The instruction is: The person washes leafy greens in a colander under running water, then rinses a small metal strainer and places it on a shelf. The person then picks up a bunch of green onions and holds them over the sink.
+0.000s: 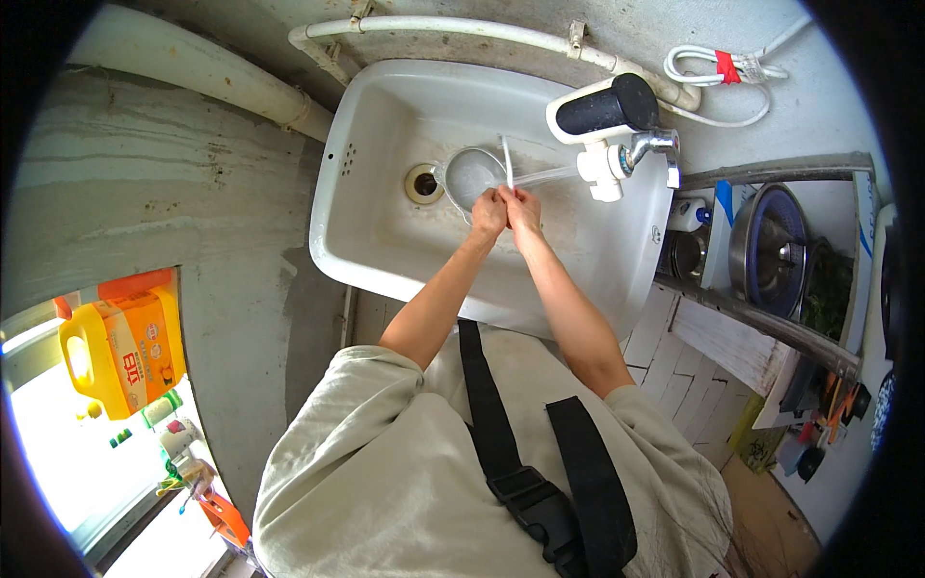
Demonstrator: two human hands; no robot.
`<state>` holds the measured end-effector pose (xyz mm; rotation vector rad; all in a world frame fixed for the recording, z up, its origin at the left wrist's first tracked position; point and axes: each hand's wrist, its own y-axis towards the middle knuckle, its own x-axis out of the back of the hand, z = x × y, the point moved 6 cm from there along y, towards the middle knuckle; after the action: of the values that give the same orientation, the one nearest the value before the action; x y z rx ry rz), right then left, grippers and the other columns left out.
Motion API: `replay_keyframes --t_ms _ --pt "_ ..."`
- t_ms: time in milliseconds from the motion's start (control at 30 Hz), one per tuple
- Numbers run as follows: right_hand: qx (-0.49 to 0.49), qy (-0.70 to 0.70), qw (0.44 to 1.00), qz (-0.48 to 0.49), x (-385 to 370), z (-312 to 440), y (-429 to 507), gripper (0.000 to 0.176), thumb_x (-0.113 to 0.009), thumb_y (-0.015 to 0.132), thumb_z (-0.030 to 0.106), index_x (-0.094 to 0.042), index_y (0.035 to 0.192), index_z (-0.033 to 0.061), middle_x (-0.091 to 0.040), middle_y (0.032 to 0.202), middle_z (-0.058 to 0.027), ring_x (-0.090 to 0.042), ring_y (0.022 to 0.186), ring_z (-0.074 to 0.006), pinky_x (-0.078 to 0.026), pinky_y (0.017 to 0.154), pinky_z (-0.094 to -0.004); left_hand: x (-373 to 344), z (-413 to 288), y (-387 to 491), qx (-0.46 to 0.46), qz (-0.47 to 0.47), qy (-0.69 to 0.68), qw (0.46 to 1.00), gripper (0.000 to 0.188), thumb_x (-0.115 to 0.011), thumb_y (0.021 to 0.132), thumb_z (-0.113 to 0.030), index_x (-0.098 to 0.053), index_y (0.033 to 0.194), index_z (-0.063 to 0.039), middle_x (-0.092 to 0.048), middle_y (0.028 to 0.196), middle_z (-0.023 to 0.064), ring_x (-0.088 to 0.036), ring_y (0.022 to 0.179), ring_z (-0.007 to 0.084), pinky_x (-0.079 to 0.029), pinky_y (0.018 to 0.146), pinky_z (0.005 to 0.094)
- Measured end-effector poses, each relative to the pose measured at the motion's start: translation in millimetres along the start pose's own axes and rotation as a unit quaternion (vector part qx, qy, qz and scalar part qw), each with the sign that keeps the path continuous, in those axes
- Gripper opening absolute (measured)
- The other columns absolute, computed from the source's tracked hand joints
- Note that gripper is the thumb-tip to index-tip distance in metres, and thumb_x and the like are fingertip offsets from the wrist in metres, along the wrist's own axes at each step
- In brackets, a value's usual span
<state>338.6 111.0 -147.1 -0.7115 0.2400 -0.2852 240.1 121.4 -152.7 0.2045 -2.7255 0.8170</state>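
Observation:
My left hand (490, 212) and my right hand (523, 208) are close together over the white sink basin (405, 267). A white, slim handle-like piece (508, 162) rises from between the fingers; which hand grips it I cannot tell. Just beyond my hands lies a round metal bowl or pan (473, 173) with water in it, beside the drain (425, 183). Water streams toward my hands from the white-and-black electric tap heater (603, 115) at the sink's right side. My fingertips are partly hidden.
A white pipe (448, 26) runs along the wall behind the sink, with a coiled white cable (712, 66) at right. Metal basins (769, 249) stand in a rack on the right. A yellow jug (119, 350) is by the window at left.

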Motion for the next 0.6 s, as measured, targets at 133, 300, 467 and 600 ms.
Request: replay_keyframes --t_ms 133,300,467,600 --pt "0.016 -0.012 1.000 0.001 -3 9 6 0.013 -0.057 0.075 0.017 -0.057 0.069 0.0058 -0.047 0.052 0.0020 -0.029 0.034 -0.0037 -0.017 0.031 -0.0206 6 -5 13 0.019 0.244 0.084 0.966 0.028 -0.053 0.077 -0.028 -0.064 0.085 -0.003 -0.059 0.069 0.0040 -0.050 0.062 0.0096 -0.041 0.059 0.0262" --pt "-0.011 0.000 0.991 0.130 -4 20 0 0.009 -0.055 0.076 0.012 -0.058 0.072 0.0041 -0.057 0.060 -0.0044 -0.026 0.033 -0.0017 -0.016 0.030 -0.0198 24 -29 25 -0.003 0.087 0.065 0.994 0.033 -0.059 0.070 -0.036 -0.065 0.075 -0.004 -0.060 0.063 0.0100 -0.053 0.056 0.0155 -0.043 0.056 0.0284" --pt "-0.046 -0.084 0.989 0.115 4 19 -12 0.015 -0.058 0.075 0.016 -0.059 0.079 0.0013 -0.060 0.067 -0.0094 -0.029 0.033 -0.0011 -0.016 0.030 -0.0188 -6 -29 20 0.144 0.177 -0.170 0.959 0.021 -0.060 0.076 -0.023 -0.060 0.083 -0.003 -0.053 0.061 0.0027 -0.048 0.050 0.0097 -0.039 0.043 0.0245" --pt "0.013 -0.127 0.988 0.088 8 23 -25 0.016 -0.061 0.073 0.017 -0.060 0.078 0.0025 -0.060 0.065 -0.0072 -0.028 0.035 -0.0015 -0.018 0.032 -0.0201 -10 -17 28 0.209 0.204 -0.287 0.912 0.017 -0.051 0.082 -0.020 -0.057 0.079 -0.005 -0.054 0.061 0.0017 -0.047 0.048 0.0091 -0.039 0.042 0.0233"
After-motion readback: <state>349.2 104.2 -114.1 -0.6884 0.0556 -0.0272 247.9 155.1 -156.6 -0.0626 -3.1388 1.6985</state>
